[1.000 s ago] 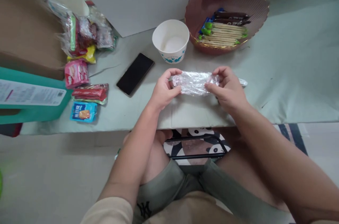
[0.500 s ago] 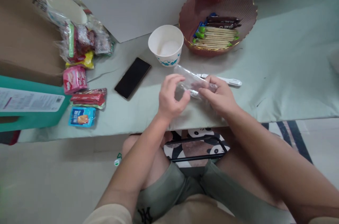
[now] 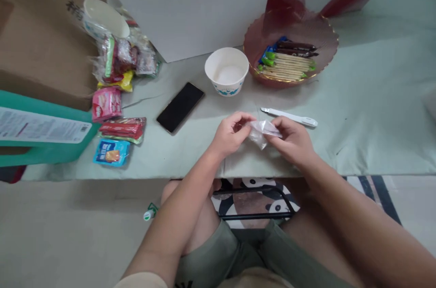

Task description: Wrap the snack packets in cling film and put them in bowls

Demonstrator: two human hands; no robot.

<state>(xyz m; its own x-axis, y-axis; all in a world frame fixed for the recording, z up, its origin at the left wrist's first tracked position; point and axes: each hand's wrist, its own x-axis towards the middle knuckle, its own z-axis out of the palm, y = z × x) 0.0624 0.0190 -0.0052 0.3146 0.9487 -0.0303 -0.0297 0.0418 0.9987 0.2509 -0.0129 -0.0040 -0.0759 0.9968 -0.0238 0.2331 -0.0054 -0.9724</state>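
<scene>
A clear plastic wrapper (image 3: 260,132), crumpled and partly folded, is held between my two hands above the table's front part. My left hand (image 3: 231,132) pinches its left side with thumb and fingers. On the right side, my right hand (image 3: 293,139) grips it with the thumb on top. Whether anything lies inside the plastic I cannot tell. Just beyond my right hand lies a white utility knife (image 3: 289,116). A white paper bowl (image 3: 227,72) with a blue pattern stands upright behind my hands.
A pink glass bowl (image 3: 252,47) holds stick snacks (image 3: 289,65) and dark-wrapped bars. A black phone (image 3: 180,107) lies left of the paper bowl. Packaged snacks (image 3: 107,104) line the left side beside a green box (image 3: 61,131) and a cardboard box (image 3: 44,52). A white carton (image 3: 190,6) stands behind.
My left hand has closed on the wrapper's left side, where its fingers were apart before. The wrapper is now more bunched and folded. The view has shifted slightly.
</scene>
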